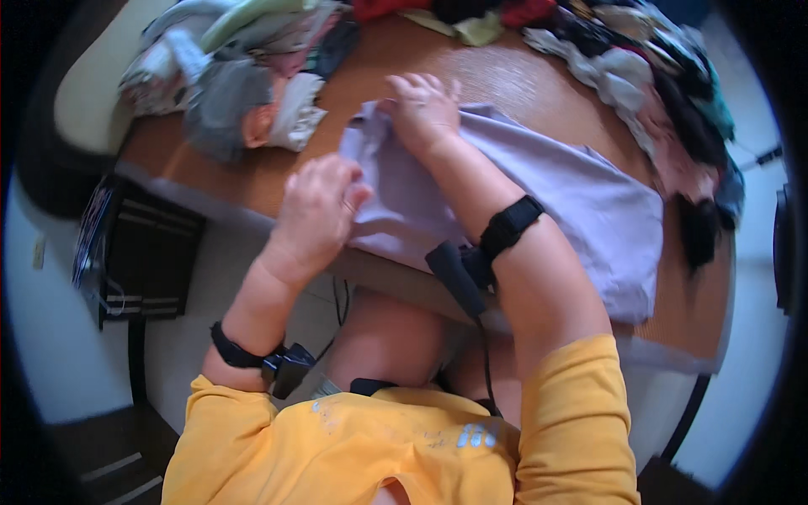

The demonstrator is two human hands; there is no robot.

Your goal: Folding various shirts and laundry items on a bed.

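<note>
A lavender cloth garment [581,210] lies spread on the table in front of me, its long side slanting down to the right. My right hand [425,109] reaches across it and rests on its far left corner, fingers stretched out and apart. At the garment's left edge is my left hand [318,206], slightly blurred, its fingers loosely bent and the thumb apart. No cloth shows between those fingers. Part of the garment is hidden under my right forearm.
A heap of mixed clothes [236,84] sits at the table's back left. Another pile [665,93] runs down the right side, and more clothes [471,21] line the far edge. The brown table top [370,50] ends near my lap. A dark rack [151,252] stands at left.
</note>
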